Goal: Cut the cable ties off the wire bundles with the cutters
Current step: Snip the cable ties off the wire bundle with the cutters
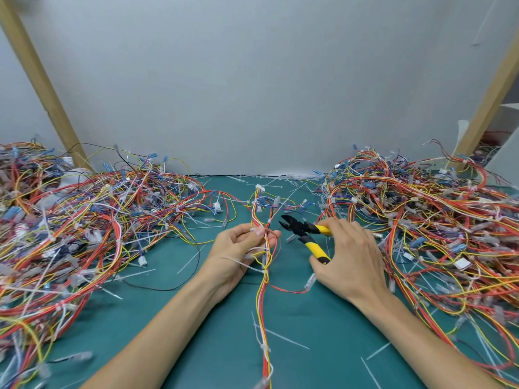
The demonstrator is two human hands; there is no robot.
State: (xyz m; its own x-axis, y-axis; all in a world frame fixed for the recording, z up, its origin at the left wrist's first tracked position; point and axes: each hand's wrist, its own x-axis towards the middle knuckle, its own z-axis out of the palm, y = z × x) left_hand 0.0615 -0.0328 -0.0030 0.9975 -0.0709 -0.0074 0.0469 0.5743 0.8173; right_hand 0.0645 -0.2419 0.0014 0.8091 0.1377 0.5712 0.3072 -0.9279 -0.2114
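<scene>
Left hand (238, 245) pinches wire bundle (262, 293); right hand (348, 248) grips cutters (302, 228), blades parted beside the bundle: nip cable tie (269, 221), spare wires.

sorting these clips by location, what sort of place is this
Probably a wire-harness rework bench in a workshop: heaps of coloured wire bundles either side of a green mat, cut cable ties scattered over it, and yellow-handled cutters in the right hand.

The yellow-handled black cutters (304, 234), handles spread, point left at a red-yellow-white wire bundle (265, 276) bearing a white cable tie (241, 263).
</scene>
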